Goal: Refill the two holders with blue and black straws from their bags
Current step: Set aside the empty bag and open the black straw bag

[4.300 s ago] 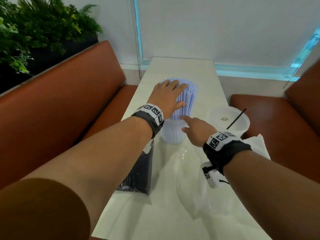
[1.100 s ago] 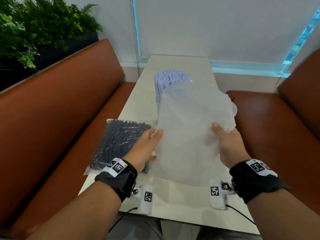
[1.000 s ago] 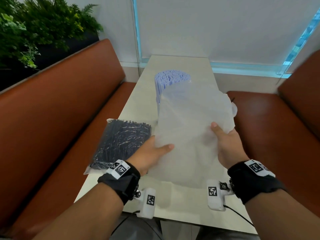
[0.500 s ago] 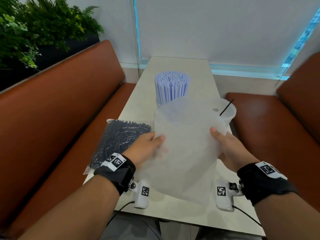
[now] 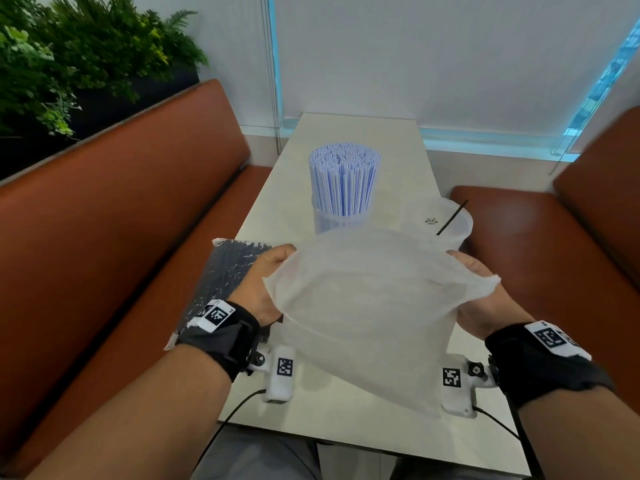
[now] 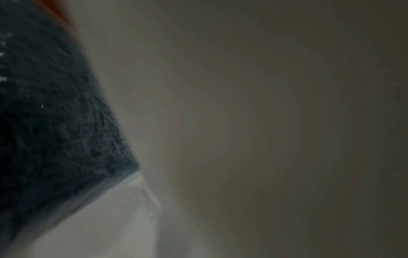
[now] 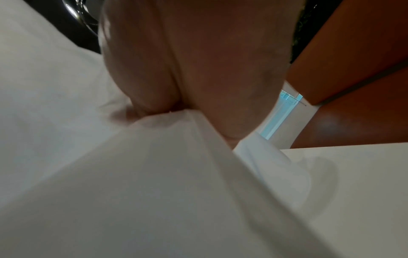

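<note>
An empty translucent plastic bag (image 5: 367, 306) hangs over the table's near end, held at its upper edge by both hands. My left hand (image 5: 266, 282) grips its left side and my right hand (image 5: 474, 282) grips its right corner; the right wrist view shows the bag (image 7: 154, 174) bunched under the hand (image 7: 198, 61). A clear holder (image 5: 337, 221) packed with blue straws (image 5: 343, 178) stands mid-table. A second clear holder (image 5: 446, 223) to its right has one black straw (image 5: 452, 218). The sealed bag of black straws (image 5: 227, 271) (image 6: 55, 122) lies at the left.
Brown bench seats (image 5: 121, 254) (image 5: 554, 244) flank the narrow white table (image 5: 356, 133). Green plants (image 5: 69, 57) stand behind the left bench. A white blind and window (image 5: 450, 64) close the far end.
The blue straws were being pressed into the holder, then both hands lifted the empty bag. In the last second it came down and toward me, uncovering both holders, and my hands spread it wider.
</note>
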Available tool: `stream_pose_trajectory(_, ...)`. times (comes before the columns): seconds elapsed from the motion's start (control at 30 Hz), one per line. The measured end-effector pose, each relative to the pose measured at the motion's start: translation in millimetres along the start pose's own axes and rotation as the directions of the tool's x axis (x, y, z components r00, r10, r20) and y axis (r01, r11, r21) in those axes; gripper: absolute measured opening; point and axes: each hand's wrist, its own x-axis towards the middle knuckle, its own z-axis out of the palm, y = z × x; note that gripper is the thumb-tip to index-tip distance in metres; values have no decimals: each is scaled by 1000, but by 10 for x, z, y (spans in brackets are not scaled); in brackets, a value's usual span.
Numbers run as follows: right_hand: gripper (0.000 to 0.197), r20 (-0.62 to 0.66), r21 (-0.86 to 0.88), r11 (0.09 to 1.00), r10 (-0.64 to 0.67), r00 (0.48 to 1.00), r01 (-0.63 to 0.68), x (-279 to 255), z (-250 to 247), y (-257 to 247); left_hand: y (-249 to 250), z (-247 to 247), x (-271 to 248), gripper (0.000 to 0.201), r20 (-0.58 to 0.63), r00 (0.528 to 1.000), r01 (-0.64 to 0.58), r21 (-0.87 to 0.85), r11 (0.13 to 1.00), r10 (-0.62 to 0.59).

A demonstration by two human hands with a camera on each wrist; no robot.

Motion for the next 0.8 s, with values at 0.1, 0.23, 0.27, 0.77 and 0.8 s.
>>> stream_pose_trajectory(0.1, 45, -27, 137, 989, 61, 998, -57, -9, -4, 16, -11, -21, -2, 21, -3, 1000, -18, 61, 998, 18)
stream_pose_trajectory(0.23, 45, -53, 329, 916, 259, 964, -228, 24, -18, 24, 6, -54, -12, 51, 39, 985, -172, 154, 973, 167)
stream_pose_trajectory(0.27, 55, -17, 235, 918, 333, 943, -320, 25, -21, 30, 4, -60, 13, 52, 28, 980, -199, 175, 964, 197)
stream_pose_trajectory(0.77, 30, -237, -144, 959, 207, 949, -245, 173, 24, 198, -260, -78, 56, 60, 232, 924, 245, 254, 936, -304)
stream_pose_trajectory(0.8, 30, -256, -255, 935, 181, 950, -247, 182, 32, 226, -280, -72, 42, 55, 300, 911, 196, 293, 936, -285)
